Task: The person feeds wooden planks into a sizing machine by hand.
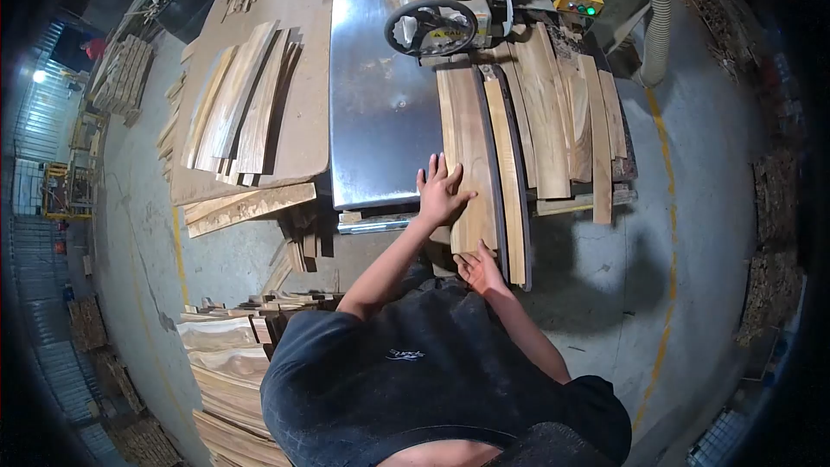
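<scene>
A long wooden board (469,138) lies on the metal machine table (380,138), its far end under the machine head. My left hand (443,195) rests on the board's left side with fingers spread, pointing towards the machine. At the near end of the board, my right hand (482,271) grips the edge, its thumb up along the wood. Just right of the board runs a dark curved guide rail (491,164). Beyond it lies a narrow wooden strip (506,177) beside a second dark rail.
A black handwheel (430,28) fronts the machine. A yellow control box (578,3) with a green light sits right of it, near a ribbed hose (654,17). Cut planks (545,112) lie right, more boards (242,104) on the left table, and a wood stack (226,367) stands lower left.
</scene>
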The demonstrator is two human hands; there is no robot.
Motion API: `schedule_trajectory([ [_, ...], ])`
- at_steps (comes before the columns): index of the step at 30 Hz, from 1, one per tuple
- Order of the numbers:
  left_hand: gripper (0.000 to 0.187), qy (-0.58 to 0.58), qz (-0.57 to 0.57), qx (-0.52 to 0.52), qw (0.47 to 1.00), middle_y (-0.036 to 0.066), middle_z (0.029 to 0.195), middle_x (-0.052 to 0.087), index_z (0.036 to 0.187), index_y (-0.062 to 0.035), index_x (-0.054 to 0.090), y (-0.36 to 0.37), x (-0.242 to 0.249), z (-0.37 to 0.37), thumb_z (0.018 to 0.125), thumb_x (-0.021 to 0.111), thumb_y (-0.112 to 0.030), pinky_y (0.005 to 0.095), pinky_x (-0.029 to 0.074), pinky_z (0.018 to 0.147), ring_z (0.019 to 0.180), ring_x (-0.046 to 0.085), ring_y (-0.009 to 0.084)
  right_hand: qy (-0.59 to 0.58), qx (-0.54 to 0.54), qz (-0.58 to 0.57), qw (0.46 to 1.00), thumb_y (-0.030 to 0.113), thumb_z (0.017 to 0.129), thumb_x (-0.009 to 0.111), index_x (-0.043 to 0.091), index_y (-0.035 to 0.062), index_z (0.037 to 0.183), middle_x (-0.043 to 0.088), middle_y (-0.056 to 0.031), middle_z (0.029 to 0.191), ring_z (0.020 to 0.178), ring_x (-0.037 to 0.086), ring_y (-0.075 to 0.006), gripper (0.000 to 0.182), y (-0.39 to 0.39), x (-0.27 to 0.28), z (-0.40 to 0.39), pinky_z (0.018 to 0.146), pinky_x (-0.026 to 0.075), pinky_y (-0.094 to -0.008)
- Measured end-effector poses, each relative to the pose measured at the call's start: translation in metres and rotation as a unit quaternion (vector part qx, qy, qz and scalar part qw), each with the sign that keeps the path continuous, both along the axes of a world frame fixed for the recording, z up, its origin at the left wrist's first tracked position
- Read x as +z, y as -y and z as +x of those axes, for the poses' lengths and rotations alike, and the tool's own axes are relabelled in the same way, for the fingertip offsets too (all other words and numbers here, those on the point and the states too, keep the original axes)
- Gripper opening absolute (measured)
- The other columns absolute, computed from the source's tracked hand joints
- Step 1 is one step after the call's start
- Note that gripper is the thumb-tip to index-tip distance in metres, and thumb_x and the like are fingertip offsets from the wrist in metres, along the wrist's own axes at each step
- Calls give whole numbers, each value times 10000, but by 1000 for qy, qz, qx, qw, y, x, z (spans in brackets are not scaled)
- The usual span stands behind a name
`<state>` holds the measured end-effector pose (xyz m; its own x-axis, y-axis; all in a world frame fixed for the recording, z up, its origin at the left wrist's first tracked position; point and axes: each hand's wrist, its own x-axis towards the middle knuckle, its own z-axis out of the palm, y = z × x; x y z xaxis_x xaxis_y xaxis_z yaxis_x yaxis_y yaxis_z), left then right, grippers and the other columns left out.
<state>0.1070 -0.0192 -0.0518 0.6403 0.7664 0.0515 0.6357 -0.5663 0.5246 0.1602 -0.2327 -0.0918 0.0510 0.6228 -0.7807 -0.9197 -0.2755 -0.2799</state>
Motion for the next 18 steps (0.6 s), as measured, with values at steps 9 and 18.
schedule_trajectory([
  [9,669,53,20,6,998,271,1479,382,1282,-138,628,-123,1,53,770,702,-563,540,197,1128,1440,272,373,110,48,-106,987,552,990,445,546,118,877,640,-41,724,555,575,-142,460,-143,-1,54,464,405,-233],
  [18,953,16,97,255,962,298,1515,247,1424,-161,447,-330,25,-11,605,845,-442,633,242,1076,1391,228,510,121,32,-51,991,571,959,502,550,170,831,601,26,730,567,530,-90,423,-195,-11,85,451,390,-209],
])
